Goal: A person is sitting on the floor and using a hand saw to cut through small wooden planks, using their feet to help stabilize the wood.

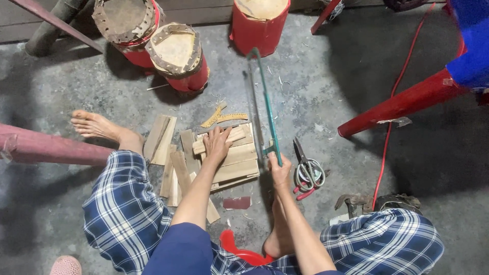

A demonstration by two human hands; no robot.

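Note:
My left hand (217,144) presses flat on a short wooden strip (237,135) that lies across a stack of flat wooden pieces (238,168) on the concrete floor. My right hand (279,168) grips the handle of a green-framed hacksaw (265,99), whose frame stretches away from me along the right edge of the stack. More wooden slats (160,137) lie loose to the left of the stack, beside my left knee.
Scissors and red-handled pliers (307,173) lie right of the saw. Three red drums (175,56) with hide tops stand at the back. A red stool leg (402,104) and a red cable (389,132) are on the right, my bare foot (99,127) on the left.

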